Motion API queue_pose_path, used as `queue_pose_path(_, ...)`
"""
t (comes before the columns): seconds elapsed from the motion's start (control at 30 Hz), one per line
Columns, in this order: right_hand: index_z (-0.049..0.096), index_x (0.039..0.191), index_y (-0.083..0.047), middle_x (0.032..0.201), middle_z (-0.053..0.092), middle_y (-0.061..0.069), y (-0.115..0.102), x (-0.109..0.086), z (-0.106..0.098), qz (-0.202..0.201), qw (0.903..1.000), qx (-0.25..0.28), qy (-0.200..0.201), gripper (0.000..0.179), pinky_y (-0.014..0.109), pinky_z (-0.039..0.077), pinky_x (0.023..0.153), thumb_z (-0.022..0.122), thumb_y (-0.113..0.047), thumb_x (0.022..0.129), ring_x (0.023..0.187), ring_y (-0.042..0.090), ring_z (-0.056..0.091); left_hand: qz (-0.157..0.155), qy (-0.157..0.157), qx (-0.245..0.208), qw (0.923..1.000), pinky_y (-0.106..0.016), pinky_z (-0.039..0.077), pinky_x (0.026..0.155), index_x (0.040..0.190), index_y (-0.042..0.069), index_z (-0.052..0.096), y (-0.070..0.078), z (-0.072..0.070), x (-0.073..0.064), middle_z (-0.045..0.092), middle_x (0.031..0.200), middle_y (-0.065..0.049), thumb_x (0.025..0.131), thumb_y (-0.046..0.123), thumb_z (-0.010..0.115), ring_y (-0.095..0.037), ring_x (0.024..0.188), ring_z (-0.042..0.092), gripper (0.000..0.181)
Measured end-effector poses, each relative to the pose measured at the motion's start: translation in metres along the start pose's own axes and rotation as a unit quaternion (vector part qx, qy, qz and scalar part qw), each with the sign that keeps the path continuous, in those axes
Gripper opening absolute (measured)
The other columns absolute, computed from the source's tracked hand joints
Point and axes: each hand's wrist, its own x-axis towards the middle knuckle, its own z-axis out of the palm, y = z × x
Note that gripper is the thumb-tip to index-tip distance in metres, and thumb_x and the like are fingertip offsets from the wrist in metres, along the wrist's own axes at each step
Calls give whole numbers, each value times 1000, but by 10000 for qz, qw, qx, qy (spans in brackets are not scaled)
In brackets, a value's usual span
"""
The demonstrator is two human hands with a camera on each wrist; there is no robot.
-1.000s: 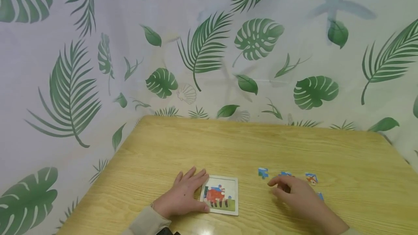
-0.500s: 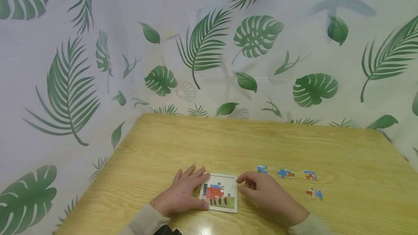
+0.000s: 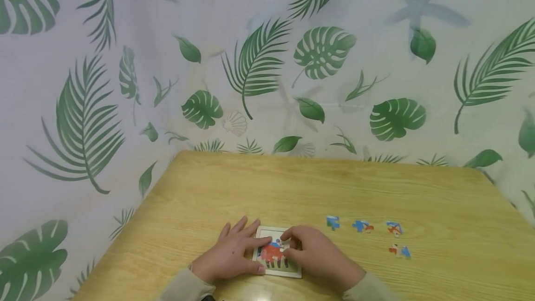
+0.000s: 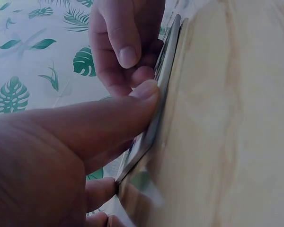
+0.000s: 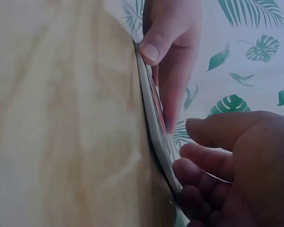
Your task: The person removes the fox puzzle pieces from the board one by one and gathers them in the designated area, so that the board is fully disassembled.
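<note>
Wood-grain desk [image 3: 251, 185]. Left hand [image 3: 231, 254] spread, thumb on jigsaw tray [image 3: 288, 274]. Right hand [image 3: 315, 255] curled over tray's right side; cannot tell whether grip pinches anything. Tray on desk, partly filled. Four loose jigsaw pieces [image 3: 358, 226] farther right.

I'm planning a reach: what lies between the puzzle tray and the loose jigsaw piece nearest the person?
Head view: right hand, partly over the puzzle tray, then bare tabletop up to the jigsaw piece.

Head view: table [image 3: 251, 187] glare btm ctr; wrist views dim, soft.
</note>
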Motion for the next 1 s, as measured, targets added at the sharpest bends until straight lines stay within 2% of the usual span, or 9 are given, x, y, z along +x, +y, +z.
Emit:
queue_pose_path(0.23,72,113,-11,73,54,-6,-4,5,6,122,9990,-423,32,26,29,42,58,72,-22,90,63,10,49,-4,-43,-185,9998,-69,2,115,149,32,53,1,0,-1,24,166,-11,87,60,69,-41,152,7,70)
queue_pose_path(0.37,73,114,-12,72,53,-7,-2,5,7,48,9979,-636,92,27,28,40,57,73,-23,89,63,10,47,-3,-55,-196,9998,-70,2,114,149,31,53,2,0,0,23,166,-11,87,61,68,-41,152,7,70)
queue_pose_path(0.7,73,108,-15,65,51,-8,-1,11,16,65,9968,-801,-13,25,27,38,51,77,-29,88,57,9,46,-47,-2,-91,9999,-72,4,113,147,32,56,-3,6,-1,25,165,-12,85,61,70,-44,151,10,69)
queue_pose_path(0.9,71,103,-14,71,51,-9,-9,16,11,-104,9907,-1356,49,23,28,41,57,78,-30,88,64,9,46,-46,51,-16,10000,-72,4,113,147,33,55,-1,4,2,25,165,-12,85,61,70,-43,152,9,70)
queue_pose_path(1.0,69,99,-12,74,52,-8,-12,16,12,-91,9911,-1330,34,22,29,42,58,79,-28,88,66,9,47,-38,14,-18,10000,-71,5,113,147,32,55,-1,4,2,25,165,-11,86,60,71,-43,152,9,69)
